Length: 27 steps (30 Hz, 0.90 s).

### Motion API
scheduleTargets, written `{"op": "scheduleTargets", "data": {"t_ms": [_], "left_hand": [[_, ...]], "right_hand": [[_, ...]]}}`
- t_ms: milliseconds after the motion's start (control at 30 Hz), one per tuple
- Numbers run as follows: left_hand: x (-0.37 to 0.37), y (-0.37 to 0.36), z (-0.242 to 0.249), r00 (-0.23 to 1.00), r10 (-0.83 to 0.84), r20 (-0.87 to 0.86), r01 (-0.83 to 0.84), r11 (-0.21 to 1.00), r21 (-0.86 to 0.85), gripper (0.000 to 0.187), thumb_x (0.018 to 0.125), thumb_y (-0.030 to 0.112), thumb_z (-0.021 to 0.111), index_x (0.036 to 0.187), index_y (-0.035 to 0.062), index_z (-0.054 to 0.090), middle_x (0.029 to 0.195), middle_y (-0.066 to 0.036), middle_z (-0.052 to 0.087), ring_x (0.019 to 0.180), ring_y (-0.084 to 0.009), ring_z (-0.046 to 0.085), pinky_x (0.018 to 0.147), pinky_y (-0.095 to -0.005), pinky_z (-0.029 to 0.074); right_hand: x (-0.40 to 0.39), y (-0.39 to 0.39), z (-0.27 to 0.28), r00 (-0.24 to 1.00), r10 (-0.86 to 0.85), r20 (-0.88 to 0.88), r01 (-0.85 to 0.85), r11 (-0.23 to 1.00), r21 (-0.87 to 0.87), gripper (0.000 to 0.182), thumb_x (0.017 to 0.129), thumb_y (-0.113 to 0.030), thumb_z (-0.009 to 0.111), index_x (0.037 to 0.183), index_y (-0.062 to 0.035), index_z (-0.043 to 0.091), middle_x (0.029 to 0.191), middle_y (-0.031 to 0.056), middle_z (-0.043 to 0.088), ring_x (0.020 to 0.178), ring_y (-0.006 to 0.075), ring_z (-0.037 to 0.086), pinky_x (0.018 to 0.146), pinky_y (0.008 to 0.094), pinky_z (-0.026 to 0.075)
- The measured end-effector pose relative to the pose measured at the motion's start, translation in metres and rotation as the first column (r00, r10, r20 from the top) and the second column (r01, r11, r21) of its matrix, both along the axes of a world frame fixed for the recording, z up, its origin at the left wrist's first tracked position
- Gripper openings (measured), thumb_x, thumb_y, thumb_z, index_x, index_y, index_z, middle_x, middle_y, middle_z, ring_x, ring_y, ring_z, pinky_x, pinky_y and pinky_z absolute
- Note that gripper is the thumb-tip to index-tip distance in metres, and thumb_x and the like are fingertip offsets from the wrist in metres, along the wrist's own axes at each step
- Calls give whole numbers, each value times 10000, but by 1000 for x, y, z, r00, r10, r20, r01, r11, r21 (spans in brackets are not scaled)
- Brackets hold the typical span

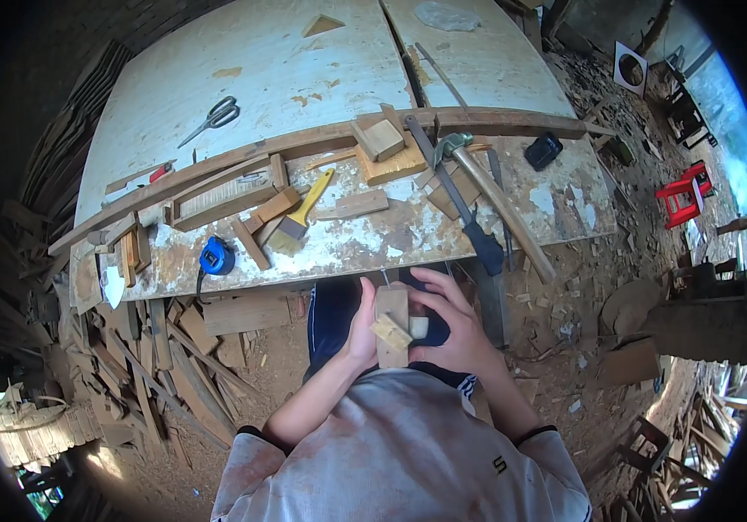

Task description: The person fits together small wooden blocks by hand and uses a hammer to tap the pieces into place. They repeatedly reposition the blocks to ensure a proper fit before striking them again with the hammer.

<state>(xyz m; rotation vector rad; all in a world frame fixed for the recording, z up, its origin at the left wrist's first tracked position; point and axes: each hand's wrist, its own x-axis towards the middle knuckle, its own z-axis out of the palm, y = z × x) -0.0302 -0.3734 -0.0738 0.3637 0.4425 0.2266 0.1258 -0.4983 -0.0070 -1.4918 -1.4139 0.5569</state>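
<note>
A wooden block tool [393, 304] with a slanted wooden piece [390, 332] across it is held upright over my lap, close to the bench's front edge. A thin metal tip sticks out at its far end. My left hand [362, 329] presses along its left side. On the right, my right hand [450, 322] curls around the block, fingers bent over its upper right side. A small pale piece [419, 328] shows between the block and my right palm.
On the worn bench [347, 244] lie scissors [214, 117], a blue tape measure [216, 257], a yellow brush [302, 214], a hammer [495, 200], a saw [452, 187], a black case [544, 151] and wood pieces. Scrap wood [165, 365] covers the floor at left.
</note>
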Motion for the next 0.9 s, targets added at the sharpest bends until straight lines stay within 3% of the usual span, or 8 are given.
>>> {"op": "scheduleTargets", "data": {"t_ms": [333,400,467,500,567,700,800,900], "left_hand": [[-7,-7,-41,962,-121,246,172,966,-194,587,1124,553,456,1434,73,584,1309,-146,659,1221,-318,659,1085,-469,544],[-4,3,-26,953,-171,250,221,956,-191,586,1130,520,473,1508,78,551,1398,-140,649,1261,-318,657,1102,-485,547],[-11,4,-47,972,-199,122,187,977,105,718,1119,616,409,1537,45,525,1437,-174,646,1261,-348,675,1096,-532,559],[-13,6,-41,963,-86,253,100,994,-43,795,1100,678,384,1536,28,521,1432,-188,652,1254,-370,683,1078,-535,573],[-5,11,4,991,117,-58,-129,943,-305,825,1121,668,276,1537,-6,506,1438,-229,641,1250,-397,689,1034,-546,601],[-18,5,13,993,97,60,-90,990,-112,755,1120,597,440,1567,-12,442,1519,-223,581,1360,-390,629,1102,-557,567],[-28,0,-2,997,75,-9,-74,995,64,799,1035,438,745,1586,-10,379,1512,-225,582,1342,-360,652,1125,-517,566],[-34,1,-9,993,112,-29,-96,938,334,807,1005,390,799,1574,-8,388,1469,-203,614,1304,-330,679,1110,-498,581]], "right_hand": [[-20,-2,-7,882,-69,-466,13,992,-122,970,618,-292,1058,1433,-64,584,1483,148,550,1267,344,629,1021,429,571],[-8,1,0,988,-52,-148,53,999,6,943,612,-284,1054,1411,-71,602,1442,155,551,1256,353,628,1034,446,562],[-3,0,6,994,-103,48,100,994,51,845,610,-245,1026,1350,-78,653,1388,163,559,1258,362,619,1062,472,541],[-2,0,9,991,-116,71,112,992,59,830,609,-237,1020,1340,-77,661,1383,162,563,1258,363,618,1064,472,538],[2,2,12,982,-149,120,140,987,78,799,608,-222,1008,1321,-73,679,1372,159,569,1258,363,615,1068,471,534],[-1,5,3,968,-170,183,154,983,98,803,652,-181,974,1382,-70,659,1418,166,575,1242,370,619,1066,480,531],[-7,9,2,987,-160,29,153,976,158,824,723,-177,951,1460,-47,605,1477,178,566,1232,349,632,1055,452,534],[-8,6,-7,902,-211,-377,239,971,28,851,804,-199,922,1537,-21,527,1490,184,576,1203,291,653,1000,397,549]]}}
